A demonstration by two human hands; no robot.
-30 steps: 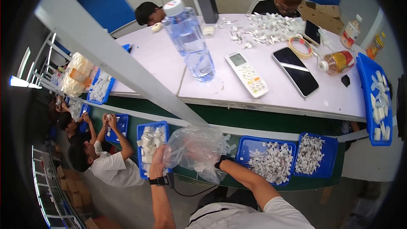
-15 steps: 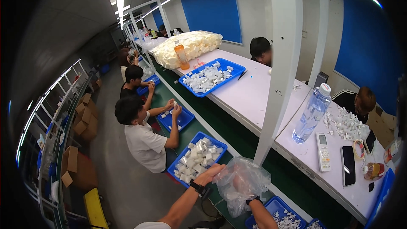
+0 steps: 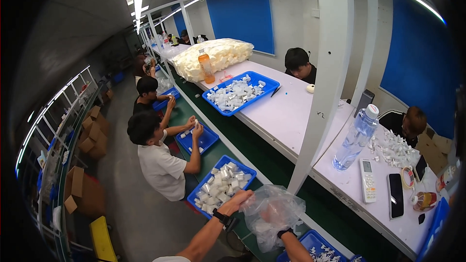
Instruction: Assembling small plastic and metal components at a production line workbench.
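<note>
My left hand (image 3: 236,202), with a black band on its wrist, pinches the left edge of a clear plastic bag (image 3: 259,235). Inside the bag is my right hand (image 3: 274,215), seen blurred through the plastic, so its fingers and anything in them are hard to make out. Just beyond my left hand stands a blue tray (image 3: 252,175) heaped with small white and clear pieces. Below my right forearm, another blue tray (image 3: 310,237) holds small white parts and is partly cut off by the lower edge.
A white post (image 3: 318,116) rises beyond the bag. On the white bench lie a water bottle (image 3: 356,138), a remote control (image 3: 367,180) and a phone (image 3: 395,195). Farther off are a tray of white pieces (image 3: 238,92) and a co-worker (image 3: 162,157) at the left.
The view has shifted slightly. My left hand still grips the bag's edge and my right hand is still inside it, with little change in either.
</note>
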